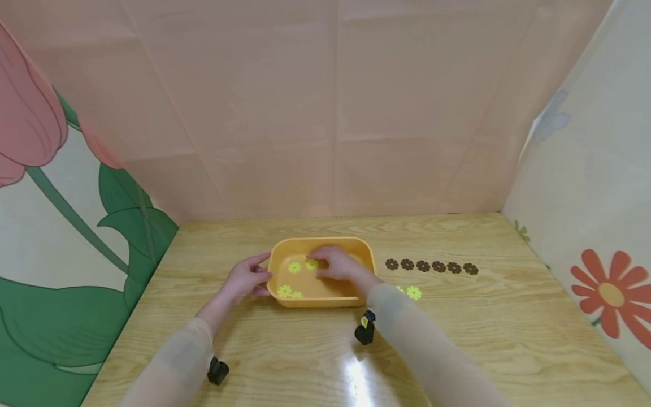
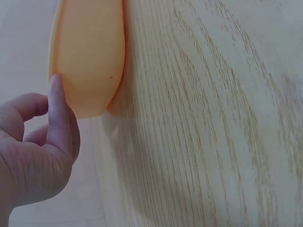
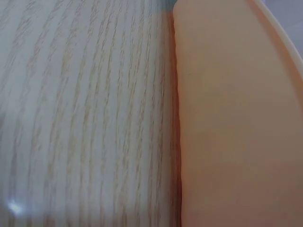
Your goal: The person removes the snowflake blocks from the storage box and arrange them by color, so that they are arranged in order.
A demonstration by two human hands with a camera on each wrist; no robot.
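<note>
An orange-yellow rectangular tub (image 1: 320, 302) sits on the table, with several yellow-green flower-shaped pieces (image 1: 294, 267) on its floor. My left hand (image 1: 246, 278) touches the tub's left end, fingers spread; in the left wrist view its thumb (image 2: 57, 109) lies against the outer wall near the rim. The right hand (image 1: 335, 264) reaches down inside the tub, index finger and thumb apart beside one yellow-green flower piece (image 1: 312, 264). The right wrist view shows only the tub's outer side (image 3: 236, 118) and wood grain, so the fingers are hidden there.
Right of the tub, several dark brown flower-shaped pieces (image 1: 423, 265) form a row. Below that row lie yellow-green flower pieces (image 1: 414, 292), one partly covered by the right sleeve. A pink sheet (image 1: 335, 113) hangs behind the wooden table (image 1: 285, 362); flower-printed panels flank both sides.
</note>
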